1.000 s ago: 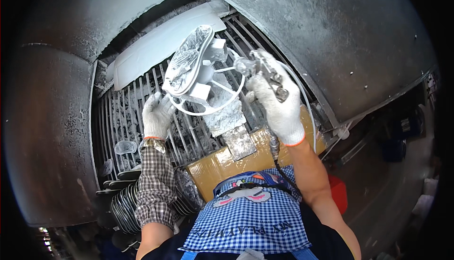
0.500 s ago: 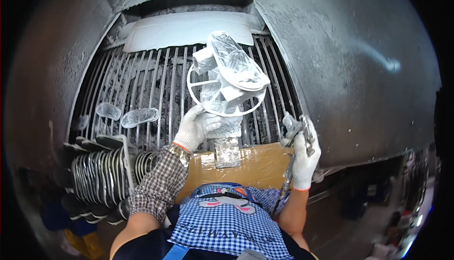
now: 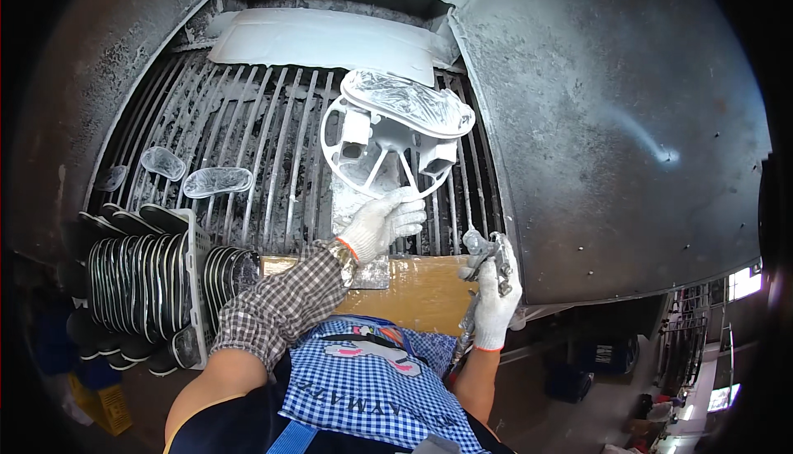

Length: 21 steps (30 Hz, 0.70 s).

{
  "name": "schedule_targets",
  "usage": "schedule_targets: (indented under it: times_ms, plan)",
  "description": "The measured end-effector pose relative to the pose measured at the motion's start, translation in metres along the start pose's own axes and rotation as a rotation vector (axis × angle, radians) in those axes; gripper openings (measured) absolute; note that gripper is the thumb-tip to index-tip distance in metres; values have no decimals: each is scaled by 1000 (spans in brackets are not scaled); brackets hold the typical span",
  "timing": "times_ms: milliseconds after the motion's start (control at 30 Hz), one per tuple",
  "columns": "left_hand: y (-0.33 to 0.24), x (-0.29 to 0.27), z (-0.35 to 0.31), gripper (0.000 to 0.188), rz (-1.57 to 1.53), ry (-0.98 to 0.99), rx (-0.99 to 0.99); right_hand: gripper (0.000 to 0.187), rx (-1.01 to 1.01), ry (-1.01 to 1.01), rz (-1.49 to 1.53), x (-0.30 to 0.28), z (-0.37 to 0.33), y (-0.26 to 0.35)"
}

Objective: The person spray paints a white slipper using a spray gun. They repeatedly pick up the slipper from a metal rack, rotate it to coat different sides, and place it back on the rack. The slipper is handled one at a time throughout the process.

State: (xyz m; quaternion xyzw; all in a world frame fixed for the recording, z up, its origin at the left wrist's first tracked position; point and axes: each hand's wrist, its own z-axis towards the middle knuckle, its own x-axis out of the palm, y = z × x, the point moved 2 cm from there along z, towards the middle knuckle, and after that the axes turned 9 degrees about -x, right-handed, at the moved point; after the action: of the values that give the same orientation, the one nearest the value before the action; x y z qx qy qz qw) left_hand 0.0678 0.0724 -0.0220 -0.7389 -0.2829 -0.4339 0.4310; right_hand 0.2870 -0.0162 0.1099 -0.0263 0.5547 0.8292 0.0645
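White-gloved left hand [image 3: 385, 224] at a white, round, spoked turntable [image 3: 388, 136]

Its fingers bend at the near rim (whether they pinch it, I cannot tell). Beyond that grip, a white shoe sole [image 3: 408, 121] topped with wrinkled clear film [image 3: 406, 99] lies over the turntable's far side. To the grip's right, the white-gloved right hand [image 3: 497, 293] wraps a grey metal spray gun [image 3: 479, 242].

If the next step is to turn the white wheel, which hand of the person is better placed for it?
Probably the left hand: its gloved fingers are at the near rim of the white wheel. The right hand is farther off to the side and is occupied with the spray gun.
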Motion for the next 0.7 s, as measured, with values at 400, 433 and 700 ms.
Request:
schedule_targets:
  times_ms: [400,433,700]
  plan:
    - [3,4,4,47,132,4,-73,56,-52,86,133,27,16,49]
    - [4,5,3,47,127,12,-81,57,-108,97,114,33,20,56]
    - [9,11,-9,40,127,31,-93,65,-121,148,257,59,32,89]
